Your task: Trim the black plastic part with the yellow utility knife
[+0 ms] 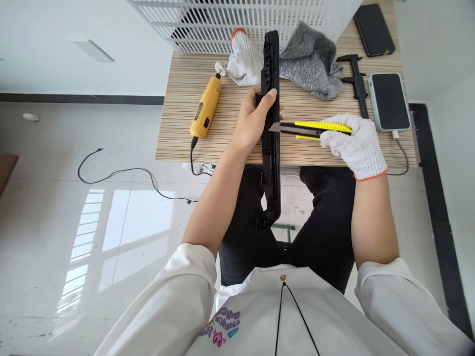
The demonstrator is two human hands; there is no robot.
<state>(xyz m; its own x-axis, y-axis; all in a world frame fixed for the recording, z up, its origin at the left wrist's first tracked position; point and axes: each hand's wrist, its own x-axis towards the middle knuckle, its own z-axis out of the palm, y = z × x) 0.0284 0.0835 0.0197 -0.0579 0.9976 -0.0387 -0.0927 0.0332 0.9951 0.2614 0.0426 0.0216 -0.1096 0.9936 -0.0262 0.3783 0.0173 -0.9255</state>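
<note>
At the tabletop's near edge, bare left hand (254,118) grips a black plastic part (272,143); gloved right hand (358,141), fingers wrapped around a yellow utility knife (311,129), should shave lightly, blade angled away.

A long black plastic part (272,148) held upright-lengthwise, a yellow utility knife (311,129) blade touching its edge.

I wear a white long-sleeved top with both sleeves (174,291) pushed up, a colourful print low on its left, black trousers (326,217), and a thin black cord. My left hand (252,121) is bare; my right hand (358,143) wears a white knit glove with an orange cuff.
</note>
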